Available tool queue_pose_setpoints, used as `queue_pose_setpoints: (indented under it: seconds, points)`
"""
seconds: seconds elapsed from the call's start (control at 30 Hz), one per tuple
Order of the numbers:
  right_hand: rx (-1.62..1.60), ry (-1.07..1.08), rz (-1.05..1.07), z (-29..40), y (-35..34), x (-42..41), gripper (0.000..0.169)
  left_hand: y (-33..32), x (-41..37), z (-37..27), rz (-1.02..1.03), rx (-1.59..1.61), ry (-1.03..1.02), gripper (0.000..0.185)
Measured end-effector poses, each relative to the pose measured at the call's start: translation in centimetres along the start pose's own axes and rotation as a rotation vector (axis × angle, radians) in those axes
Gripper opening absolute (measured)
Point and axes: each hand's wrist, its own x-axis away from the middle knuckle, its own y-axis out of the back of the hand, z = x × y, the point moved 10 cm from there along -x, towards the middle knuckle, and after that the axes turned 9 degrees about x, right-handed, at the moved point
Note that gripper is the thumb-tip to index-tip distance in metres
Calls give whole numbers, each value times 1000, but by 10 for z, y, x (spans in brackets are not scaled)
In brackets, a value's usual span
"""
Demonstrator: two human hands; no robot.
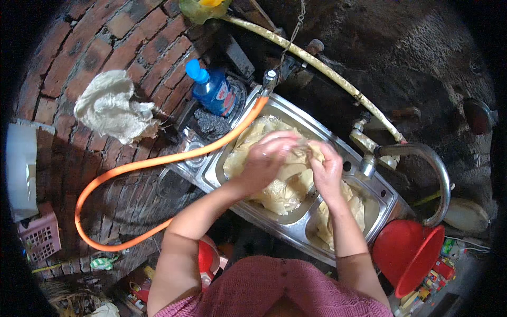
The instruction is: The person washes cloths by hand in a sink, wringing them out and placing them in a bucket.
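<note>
Both hands are over the left basin of a stainless steel double sink. Pale yellow-beige fabric lies crumpled and wet in the water there. My right hand grips a raised fold of it between thumb and fingers. Blurred by motion, my left hand rests against the same raised fabric; its fingertips are unclear. More beige fabric lies in the smaller right basin, partly behind my right forearm. An orange hose runs from a tap at the sink's far corner and loops out to the left.
A blue detergent bottle stands beside a dark scouring pad left of the sink. A white cloth hangs against the brick wall. Right of the sink are a curved metal faucet and a red plastic basin.
</note>
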Motion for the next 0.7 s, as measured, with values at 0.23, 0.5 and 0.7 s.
queue_pose_setpoints:
  seconds: [0.23, 0.5, 0.7]
  points:
    - [614, 121, -2, -186, -152, 4, 14, 27, 111, 317, -117, -989, 563, 43]
    - [690, 4, 533, -374, -247, 48, 56, -10, 167, 422, 140, -722, 863, 33]
    - [864, -65, 365, -288, -170, -18, 41, 7, 134, 374, -134, 497, 1024, 26]
